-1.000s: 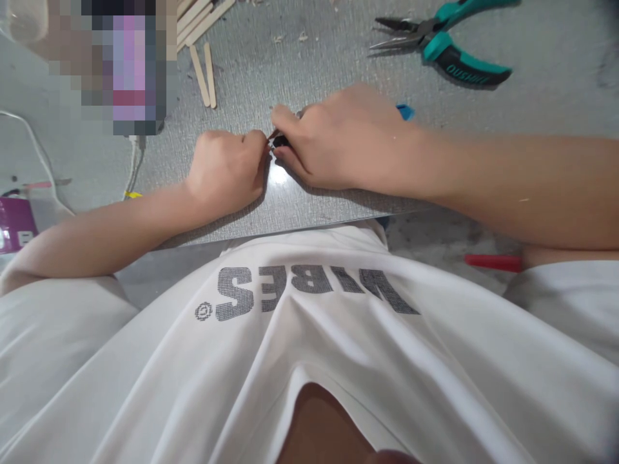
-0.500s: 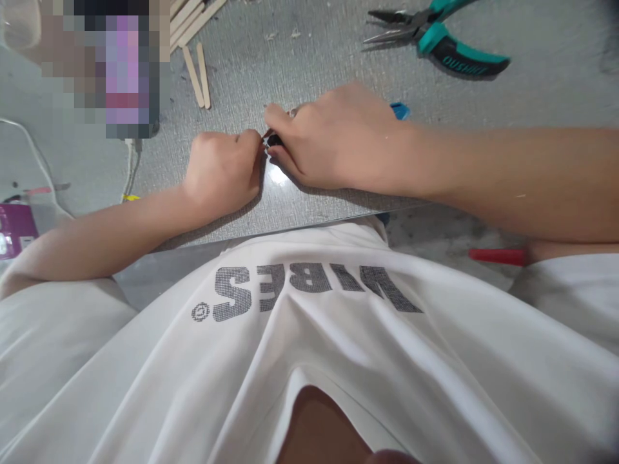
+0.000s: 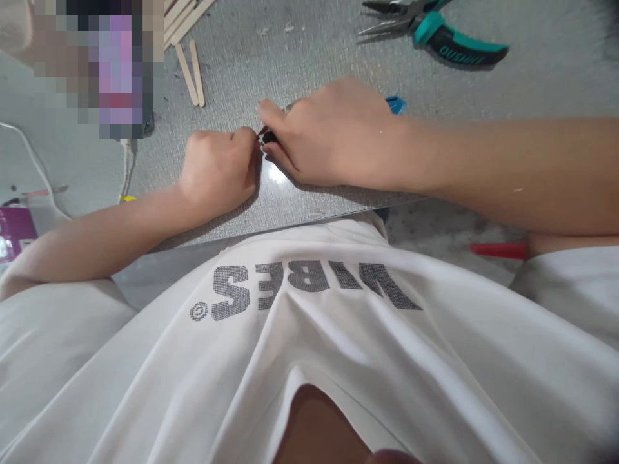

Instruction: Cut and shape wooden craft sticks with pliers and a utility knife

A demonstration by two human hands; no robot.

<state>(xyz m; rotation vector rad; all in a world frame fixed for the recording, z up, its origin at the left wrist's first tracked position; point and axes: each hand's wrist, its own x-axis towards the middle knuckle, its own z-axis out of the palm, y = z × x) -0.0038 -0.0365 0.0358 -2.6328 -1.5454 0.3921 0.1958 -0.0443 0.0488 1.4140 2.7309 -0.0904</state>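
Observation:
My left hand (image 3: 220, 169) is curled into a fist on the grey table (image 3: 309, 58), its fingertips pinched together at its right side. My right hand (image 3: 329, 138) rests next to it with fingers closed on a small dark object (image 3: 269, 137), of which only a tip shows between the two hands. Both hands meet at that object. A blue piece (image 3: 396, 103) peeks out behind my right hand; what it belongs to is hidden.
Teal-handled long-nose pliers (image 3: 435, 32) lie at the back right. Two wooden craft sticks (image 3: 191, 64) lie at the back left, with several more sticks (image 3: 181, 16) behind them. A white cable (image 3: 129, 164) and a purple box (image 3: 14, 232) are at left. A red item (image 3: 498, 250) lies below the table edge.
Both hands stay pinched together on the small object. The whole scene has shifted slightly up and left in the view, from head movement.

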